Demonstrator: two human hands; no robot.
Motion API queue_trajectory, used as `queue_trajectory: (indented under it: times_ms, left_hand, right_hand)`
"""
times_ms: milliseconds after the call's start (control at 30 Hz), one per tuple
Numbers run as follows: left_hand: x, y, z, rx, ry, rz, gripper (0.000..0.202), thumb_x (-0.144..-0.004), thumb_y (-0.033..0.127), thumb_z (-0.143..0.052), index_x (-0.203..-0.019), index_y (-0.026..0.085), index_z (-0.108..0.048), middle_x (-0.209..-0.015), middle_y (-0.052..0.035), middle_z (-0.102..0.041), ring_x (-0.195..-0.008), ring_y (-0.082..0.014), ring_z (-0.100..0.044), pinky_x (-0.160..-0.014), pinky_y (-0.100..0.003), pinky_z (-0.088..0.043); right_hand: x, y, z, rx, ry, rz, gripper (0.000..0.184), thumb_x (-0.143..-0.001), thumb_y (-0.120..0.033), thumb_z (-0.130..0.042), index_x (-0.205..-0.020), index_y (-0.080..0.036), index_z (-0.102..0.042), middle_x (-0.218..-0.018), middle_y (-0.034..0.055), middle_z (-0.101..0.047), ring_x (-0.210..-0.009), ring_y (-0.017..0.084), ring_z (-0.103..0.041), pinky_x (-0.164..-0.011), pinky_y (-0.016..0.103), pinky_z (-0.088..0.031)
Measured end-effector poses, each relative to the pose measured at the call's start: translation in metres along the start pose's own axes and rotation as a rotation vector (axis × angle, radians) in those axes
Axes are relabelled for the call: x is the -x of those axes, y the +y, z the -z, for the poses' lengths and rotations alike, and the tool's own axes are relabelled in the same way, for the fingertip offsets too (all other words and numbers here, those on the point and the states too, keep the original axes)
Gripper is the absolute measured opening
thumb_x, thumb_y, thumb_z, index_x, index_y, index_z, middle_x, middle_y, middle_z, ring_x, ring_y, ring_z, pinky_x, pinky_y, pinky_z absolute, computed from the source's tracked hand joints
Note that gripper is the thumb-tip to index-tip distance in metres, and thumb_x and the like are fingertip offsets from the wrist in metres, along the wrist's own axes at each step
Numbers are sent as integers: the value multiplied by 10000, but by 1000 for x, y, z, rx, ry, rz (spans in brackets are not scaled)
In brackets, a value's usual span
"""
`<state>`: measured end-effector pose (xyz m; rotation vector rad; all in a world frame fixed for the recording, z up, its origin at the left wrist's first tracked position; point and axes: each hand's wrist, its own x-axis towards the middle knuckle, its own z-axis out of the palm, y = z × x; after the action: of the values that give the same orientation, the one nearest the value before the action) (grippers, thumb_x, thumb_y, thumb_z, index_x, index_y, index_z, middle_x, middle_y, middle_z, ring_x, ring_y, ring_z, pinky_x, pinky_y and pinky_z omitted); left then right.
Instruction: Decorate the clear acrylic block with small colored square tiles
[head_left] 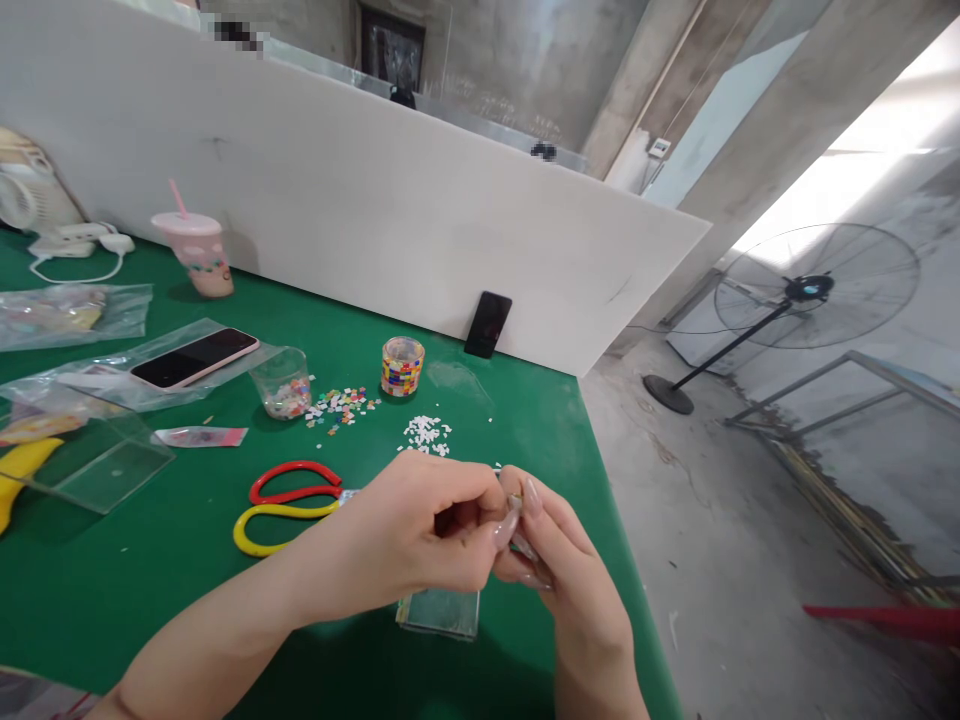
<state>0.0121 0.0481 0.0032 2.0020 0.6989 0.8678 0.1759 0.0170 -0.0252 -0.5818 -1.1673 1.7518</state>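
Note:
My left hand (pixel 431 525) and my right hand (pixel 566 550) meet fingertip to fingertip above the table's near edge. Both are closed in a pinch around something tiny and pale; its kind is too small to make out. Beneath them lies a flat, clear, glass-like piece (pixel 439 613), partly covered by my left hand. Scissors with one red and one yellow handle (pixel 289 505) lie left of my hands, their blades hidden. Just beyond the fingers is a scatter of small white chips (pixel 426 436). Small coloured chips (pixel 341 408) are spread farther left, beside a clear plastic cup (pixel 283 390) holding more.
A round container covered in coloured tiles (pixel 402 370) stands mid-table. A black phone (pixel 488 324) leans on the white partition (pixel 360 200). Leftward are a pink-edged phone (pixel 196 358), a tube (pixel 201 437), a clear box (pixel 105 470) and a drink cup (pixel 199 250). A fan (pixel 808 290) stands right.

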Motion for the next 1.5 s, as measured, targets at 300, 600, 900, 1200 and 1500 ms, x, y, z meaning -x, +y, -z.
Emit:
queue_trajectory:
  times_ms: [300, 600, 900, 1200, 1500]
  left_hand:
    - [1, 1, -2, -28, 40, -30, 207, -773, 88, -556, -627, 172, -437, -546, 105, -389, -485, -22, -293, -420, -103, -231]
    - [1, -1, 0, -57, 19, -31, 185, -757, 48, -480, -641, 176, -416, -558, 100, -374, -506, -28, -303, -440, -97, -249]
    - [0, -3, -3, -65, 37, -29, 203, -782, 87, -537, -635, 176, -429, -561, 97, -400, -497, -30, -311, -425, -117, -245]
    - [-1, -1, 0, -58, 6, -17, 193, -759, 50, -461, -632, 181, -397, -562, 88, -355, -511, -44, -298, -437, -136, -251]
    - [-1, -3, -4, -118, 78, -70, 218, -757, 36, -488, -642, 178, -370, -573, 96, -331, -522, -39, -266, -444, -121, -228]
  right_hand:
    - [-5, 1, 0, -83, -6, -6, 402, -967, -454, -540, -684, -204, -401, -567, -95, -245, -434, 41, -160, -411, 211, -129]
    - [-5, -1, -1, -55, 4, 2, 423, -962, -464, -544, -677, -202, -374, -559, -97, -234, -442, 39, -154, -426, 212, -130]
    - [-5, 1, -2, -45, 68, -11, 424, -943, -468, -568, -665, -202, -390, -578, -90, -245, -450, 45, -160, -427, 220, -134]
    - [-5, 0, -1, -41, 55, 11, 417, -962, -443, -541, -660, -204, -382, -566, -85, -227, -459, 59, -170, -441, 241, -130]
    - [-5, 1, -3, 15, 106, 5, 439, -946, -501, -545, -664, -209, -380, -567, -84, -245, -459, 60, -178, -437, 240, -145]
